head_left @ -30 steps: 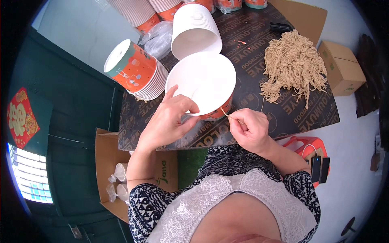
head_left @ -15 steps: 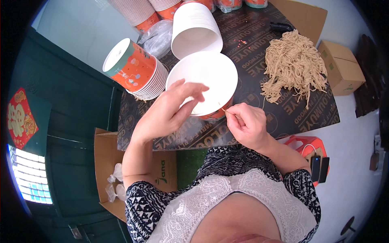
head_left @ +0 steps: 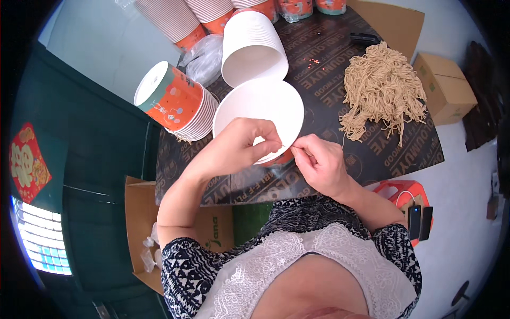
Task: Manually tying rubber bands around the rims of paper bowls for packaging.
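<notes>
An orange paper bucket with a white inside (head_left: pixel 260 109) stands on the dark board, its mouth facing me. My left hand (head_left: pixel 241 143) reaches over its near rim, fingertips pinched at a thin tan string. My right hand (head_left: pixel 319 162) is just right of the rim, fingers pinched on the same string, almost touching the left fingertips. A heap of tan strings (head_left: pixel 382 90) lies to the right on the board.
The dark printed board (head_left: pixel 329 69) serves as a table. A stack of orange buckets (head_left: pixel 175 101) lies on its side at left, a white stack (head_left: pixel 252 45) behind. Cardboard boxes (head_left: pixel 443 87) sit at right, a red stool (head_left: pixel 404 194) by my right elbow, an open carton (head_left: pixel 141 228) below left.
My left hand has moved from the bucket's left rim over its near edge to meet my right hand. The right hand shifted slightly toward the bucket with the string.
</notes>
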Demonstrator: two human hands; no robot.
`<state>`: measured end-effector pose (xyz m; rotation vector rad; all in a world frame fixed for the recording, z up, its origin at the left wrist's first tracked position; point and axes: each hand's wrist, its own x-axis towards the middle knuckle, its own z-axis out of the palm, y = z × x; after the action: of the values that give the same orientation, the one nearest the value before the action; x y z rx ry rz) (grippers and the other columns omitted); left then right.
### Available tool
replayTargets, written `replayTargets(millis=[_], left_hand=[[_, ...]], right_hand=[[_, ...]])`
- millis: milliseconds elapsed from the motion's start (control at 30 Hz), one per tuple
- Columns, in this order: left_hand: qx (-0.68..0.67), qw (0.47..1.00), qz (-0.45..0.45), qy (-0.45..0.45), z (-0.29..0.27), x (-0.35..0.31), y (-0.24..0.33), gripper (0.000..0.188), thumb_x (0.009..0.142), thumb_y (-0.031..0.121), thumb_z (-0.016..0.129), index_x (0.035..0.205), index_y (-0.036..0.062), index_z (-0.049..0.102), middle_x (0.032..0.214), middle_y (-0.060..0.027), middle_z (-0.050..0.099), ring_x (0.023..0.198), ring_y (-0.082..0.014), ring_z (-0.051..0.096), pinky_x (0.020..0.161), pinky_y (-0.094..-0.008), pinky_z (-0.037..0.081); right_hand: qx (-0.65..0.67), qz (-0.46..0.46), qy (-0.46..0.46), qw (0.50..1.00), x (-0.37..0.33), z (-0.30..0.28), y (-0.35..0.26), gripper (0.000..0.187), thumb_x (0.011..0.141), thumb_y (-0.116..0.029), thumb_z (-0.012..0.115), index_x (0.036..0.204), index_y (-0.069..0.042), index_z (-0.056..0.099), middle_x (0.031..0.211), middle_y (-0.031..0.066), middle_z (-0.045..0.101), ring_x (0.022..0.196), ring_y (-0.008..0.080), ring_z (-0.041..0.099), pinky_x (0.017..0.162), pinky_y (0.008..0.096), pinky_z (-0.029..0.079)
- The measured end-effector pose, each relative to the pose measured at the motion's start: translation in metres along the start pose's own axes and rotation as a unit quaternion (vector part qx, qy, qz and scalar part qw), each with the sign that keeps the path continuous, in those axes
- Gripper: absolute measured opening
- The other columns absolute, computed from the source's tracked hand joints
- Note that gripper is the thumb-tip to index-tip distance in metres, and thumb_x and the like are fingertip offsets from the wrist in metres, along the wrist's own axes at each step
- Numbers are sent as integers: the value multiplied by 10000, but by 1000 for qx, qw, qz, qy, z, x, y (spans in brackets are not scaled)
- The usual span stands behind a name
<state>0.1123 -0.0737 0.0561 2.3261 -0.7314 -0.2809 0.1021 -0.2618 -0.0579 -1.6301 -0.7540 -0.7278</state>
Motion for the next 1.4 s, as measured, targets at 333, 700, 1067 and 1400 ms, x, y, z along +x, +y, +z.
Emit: replayTargets(millis=[333,700,1067,1400], left_hand=[[59,986,49,145,18,-8,8,116,866,15,637,772,-34,592,796,-88,621,636,-132,580,563,-295,466],[-227,971,22,70,15,7,9,140,877,-22,620,742,-27,585,887,-76,655,614,-58,568,517,-209,436],[-274,956,-89,49,8,15,12,81,889,22,670,858,-51,652,664,-40,626,534,-69,539,483,-213,416],[-258,963,-81,21,12,19,15,84,896,11,671,897,-55,619,707,-49,631,533,-75,545,475,-215,416]], right_hand=[[110,164,-104,975,17,-5,4,80,934,-61,613,945,14,586,745,120,619,656,175,599,589,311,465],[133,234,-157,950,23,-14,2,107,933,-75,603,956,29,594,785,155,669,692,176,652,632,340,499],[208,262,-207,919,52,-57,-12,65,917,-67,635,873,-22,617,712,-89,518,624,-16,421,537,182,334],[155,165,-163,960,71,-36,-13,15,895,-17,626,892,-3,622,734,-31,574,626,17,469,530,216,348]])
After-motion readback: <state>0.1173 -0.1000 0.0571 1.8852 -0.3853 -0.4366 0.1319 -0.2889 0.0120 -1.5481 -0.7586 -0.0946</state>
